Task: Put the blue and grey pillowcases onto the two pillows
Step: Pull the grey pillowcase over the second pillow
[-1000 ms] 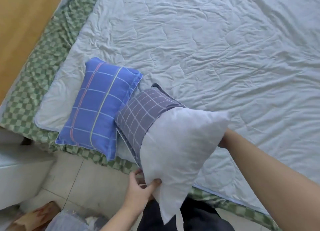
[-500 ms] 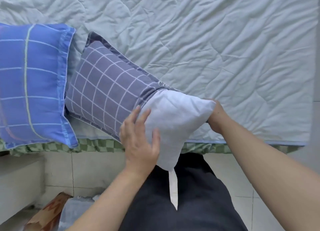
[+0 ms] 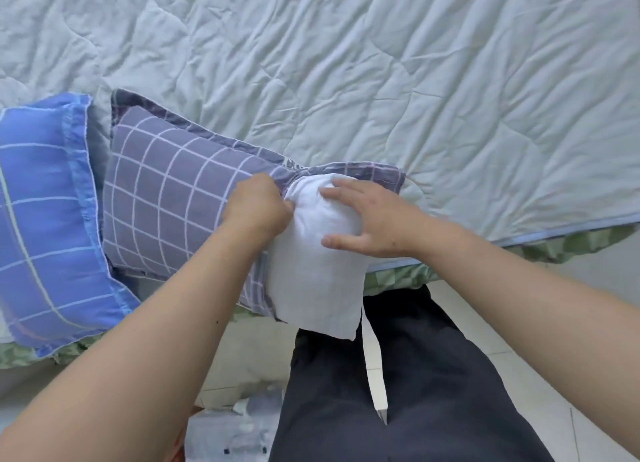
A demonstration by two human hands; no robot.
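My left hand point(image 3: 258, 205) is fisted, pinching the open hem of the grey pillowcase point(image 3: 173, 198). My right hand point(image 3: 363, 216) lies flat with fingers spread, pressing on the white pillow point(image 3: 311, 274). Most of this pillow sits inside the grey case; its near end sticks out past the bed edge. A white tag point(image 3: 375, 368) hangs from it; no print legible. The blue pillowcase point(image 3: 45, 226) lies just left, touching the grey one, on the pale quilt point(image 3: 381, 81).
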